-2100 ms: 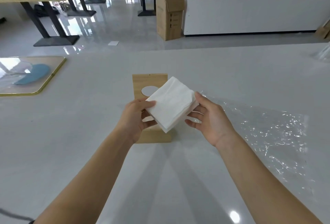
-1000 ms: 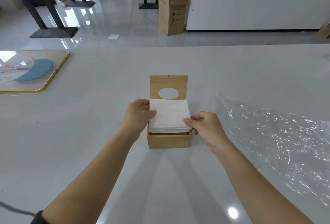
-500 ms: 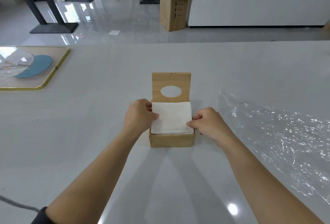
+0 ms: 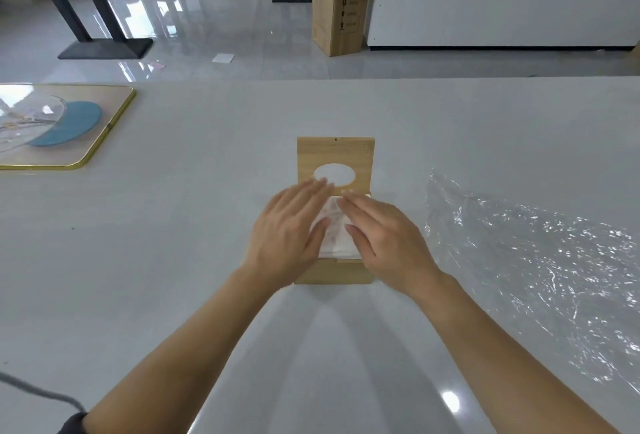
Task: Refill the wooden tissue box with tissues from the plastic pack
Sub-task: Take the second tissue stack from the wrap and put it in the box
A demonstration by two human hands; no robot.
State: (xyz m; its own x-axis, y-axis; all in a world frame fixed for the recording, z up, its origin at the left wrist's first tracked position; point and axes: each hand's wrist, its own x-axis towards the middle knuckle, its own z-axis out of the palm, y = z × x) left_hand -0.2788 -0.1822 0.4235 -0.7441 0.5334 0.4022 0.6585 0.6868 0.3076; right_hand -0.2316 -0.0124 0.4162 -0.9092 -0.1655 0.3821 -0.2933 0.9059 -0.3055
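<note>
The wooden tissue box (image 4: 334,274) stands in the middle of the white table, its lid (image 4: 335,153) with an oval hole swung back and upright. A white stack of tissues (image 4: 333,236) lies inside the box. My left hand (image 4: 289,236) and my right hand (image 4: 381,239) lie flat on top of the stack, fingers spread and pointing away from me, covering most of it. The empty clear plastic pack (image 4: 526,260) lies crumpled on the table to the right of the box.
A gold-rimmed tray (image 4: 104,136) holding a glass bowl and a blue plate sits at the far left. A dark cable (image 4: 38,390) crosses the table's near left corner. Beyond the table's far edge stand a cardboard box (image 4: 341,4), a white counter and table legs.
The tissue stack went from being held above the box to lying inside it. Both hands let go of its sides and now rest flat on top.
</note>
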